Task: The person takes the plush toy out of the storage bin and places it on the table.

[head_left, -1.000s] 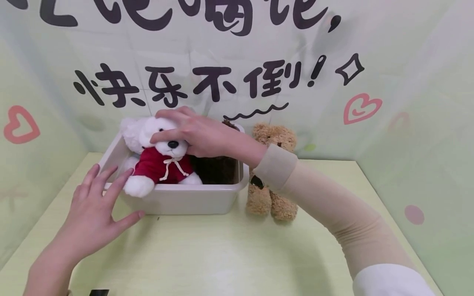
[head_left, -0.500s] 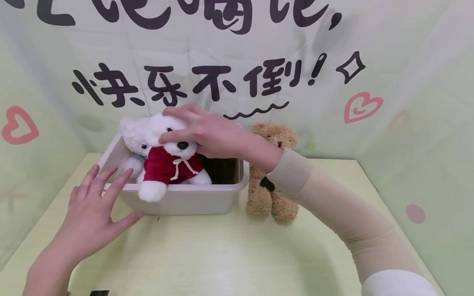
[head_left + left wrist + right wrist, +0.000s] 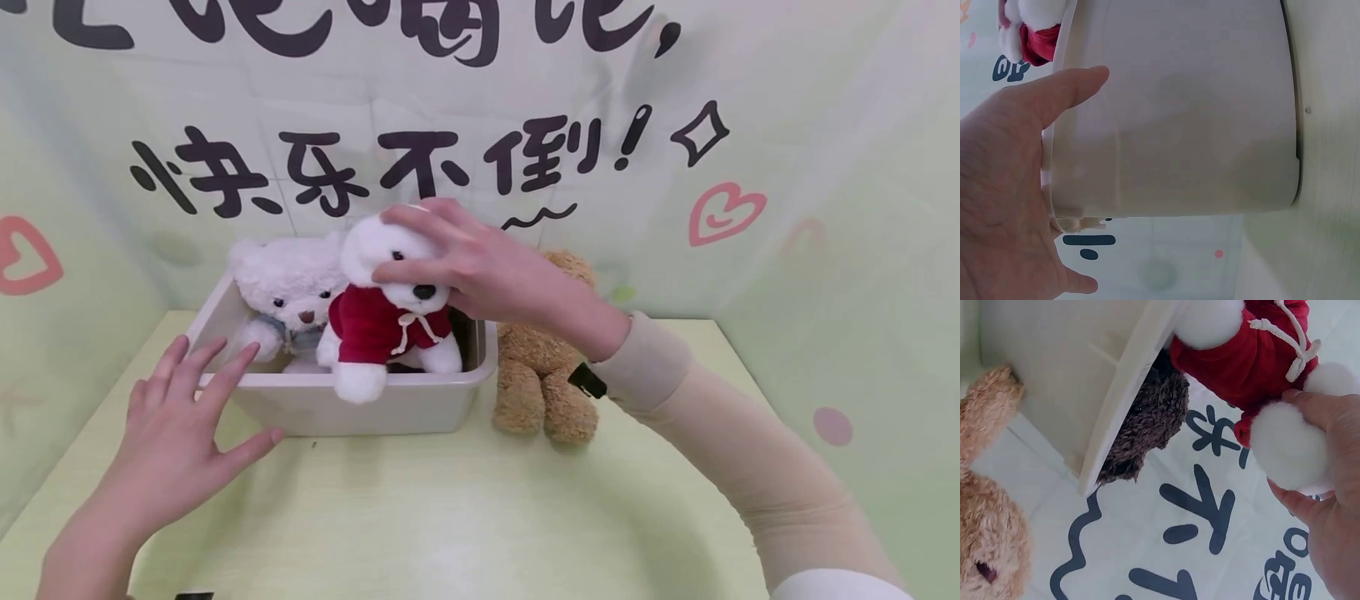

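My right hand [image 3: 487, 267] grips the head of a white plush bear in a red hoodie [image 3: 367, 325]. The bear is upright over the front rim of a pale plastic bin [image 3: 352, 410], one paw overlapping that rim. In the right wrist view, thumb and fingers curl round the head of the hoodie bear [image 3: 1235, 375]. My left hand [image 3: 176, 433] is at the bin's front left corner with its fingers spread and straight. In the left wrist view, the left thumb [image 3: 1079, 87] lies in front of the bin's wall [image 3: 1191, 125]. Another white plush bear [image 3: 288, 275] sits inside the bin's left part.
A dark brown plush [image 3: 1154, 419] lies in the bin's right part. To the right of the bin, a tan teddy bear [image 3: 521, 367] sits on the light table [image 3: 450, 517], partly behind my right forearm. A printed wall sheet [image 3: 427, 92] stands behind.
My right hand has moved rightward and slightly up with the hoodie bear, uncovering the white bear behind it. My left hand has stayed at the bin's corner.
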`<state>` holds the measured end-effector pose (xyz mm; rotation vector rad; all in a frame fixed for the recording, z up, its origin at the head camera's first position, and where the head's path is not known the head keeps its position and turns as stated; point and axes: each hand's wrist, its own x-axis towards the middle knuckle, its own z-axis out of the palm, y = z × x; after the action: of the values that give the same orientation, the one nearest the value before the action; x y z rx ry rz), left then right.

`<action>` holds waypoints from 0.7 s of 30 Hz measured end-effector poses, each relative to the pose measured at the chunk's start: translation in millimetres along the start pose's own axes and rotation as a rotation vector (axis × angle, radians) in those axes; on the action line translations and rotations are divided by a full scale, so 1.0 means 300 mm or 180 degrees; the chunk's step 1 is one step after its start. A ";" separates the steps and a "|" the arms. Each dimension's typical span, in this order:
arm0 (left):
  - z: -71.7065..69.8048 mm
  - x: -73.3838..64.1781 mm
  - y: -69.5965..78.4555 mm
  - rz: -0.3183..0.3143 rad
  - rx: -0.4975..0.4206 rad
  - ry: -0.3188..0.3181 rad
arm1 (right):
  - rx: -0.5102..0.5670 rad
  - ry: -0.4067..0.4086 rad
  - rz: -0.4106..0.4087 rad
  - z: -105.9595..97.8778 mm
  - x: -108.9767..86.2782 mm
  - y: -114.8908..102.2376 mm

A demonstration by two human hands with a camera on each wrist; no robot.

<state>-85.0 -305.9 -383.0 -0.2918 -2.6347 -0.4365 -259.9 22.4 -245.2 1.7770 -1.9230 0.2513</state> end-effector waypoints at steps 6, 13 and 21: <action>0.002 0.000 0.000 0.0007 -0.0006 0.0002 | -0.0168 0.0253 -0.0180 -0.026 -0.037 -0.001; -0.002 0.002 0.003 0.0011 -0.0004 0.0007 | -0.0197 0.0484 -0.0167 -0.073 -0.084 0.007; 0.000 0.002 0.002 0.0033 0.0012 0.0026 | -0.0308 0.0752 -0.0172 -0.115 -0.156 0.025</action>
<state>-85.3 -305.3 -382.5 -0.3019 -2.6247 -0.4282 -258.3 80.3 -236.4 1.6539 -1.6906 0.3278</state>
